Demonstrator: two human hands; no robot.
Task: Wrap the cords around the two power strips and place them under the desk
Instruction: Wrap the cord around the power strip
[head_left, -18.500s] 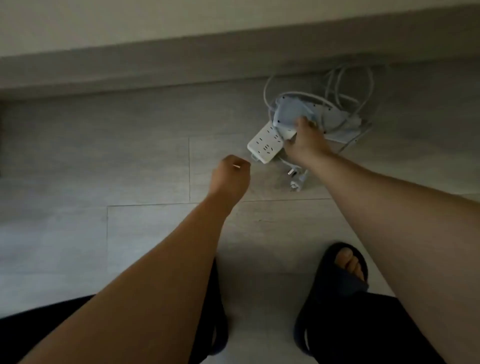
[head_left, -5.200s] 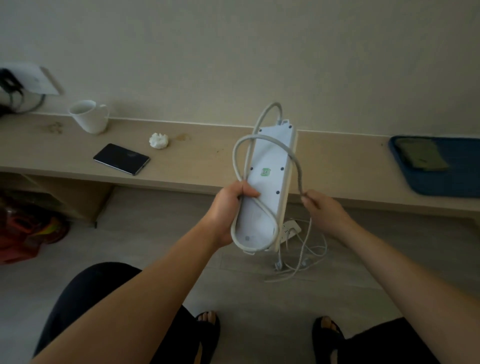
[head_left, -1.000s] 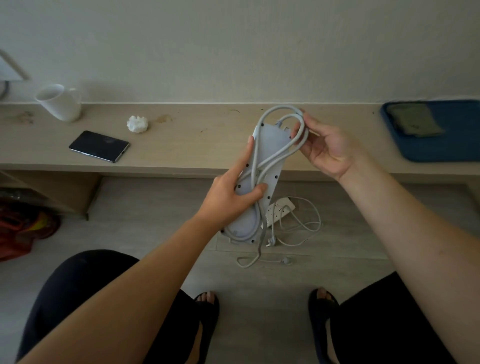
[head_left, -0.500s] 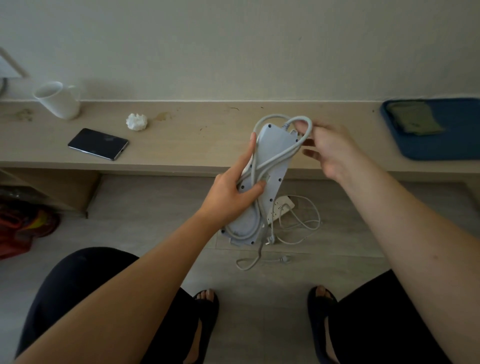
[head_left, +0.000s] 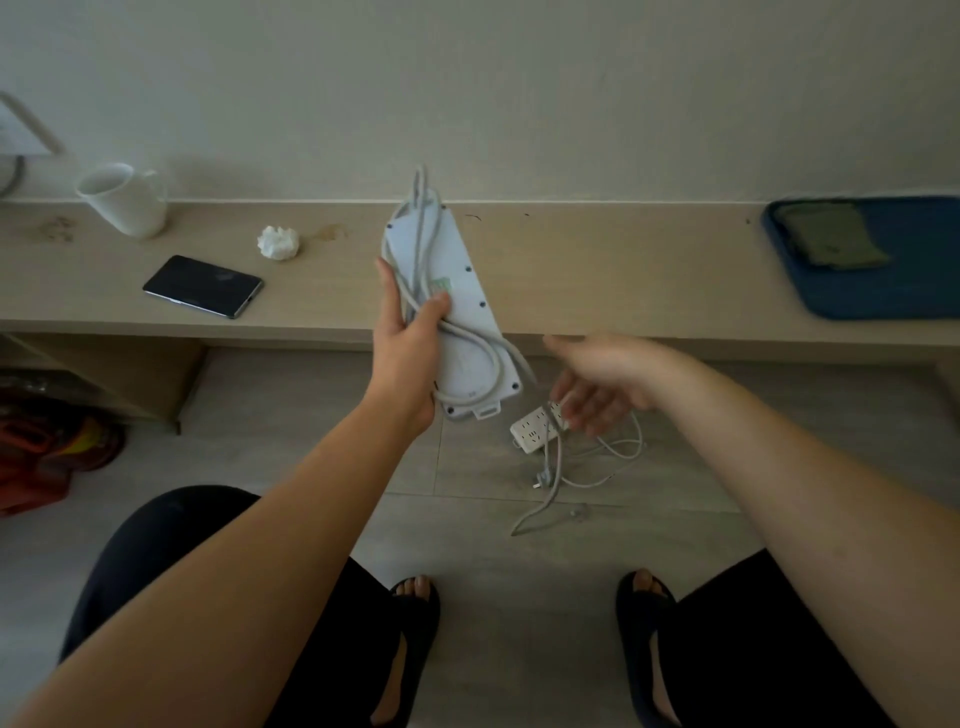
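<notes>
My left hand (head_left: 408, 348) grips a long white power strip (head_left: 462, 312), held upright in front of the desk (head_left: 597, 270) with its back side toward me. Its grey cord (head_left: 421, 244) is looped lengthwise around it, and the loose tail (head_left: 550, 467) hangs down toward the floor. My right hand (head_left: 597, 384) is lower and to the right, fingers spread, palm up; the hanging tail passes by its fingers. A second, smaller white power strip (head_left: 532, 428) lies on the floor below, its thin white cord (head_left: 613, 457) loose beside it.
On the long wooden desk stand a white mug (head_left: 124, 200), a dark phone (head_left: 202, 286), a crumpled tissue (head_left: 279, 241) and a blue tray (head_left: 883, 260) at right. A red bag (head_left: 47, 457) lies under the desk at left. My sandalled feet (head_left: 410, 613) rest on the floor.
My right hand has let go of the cord loop at the strip's top and dropped low to the right. The left hand has lifted and tilted the strip the other way.
</notes>
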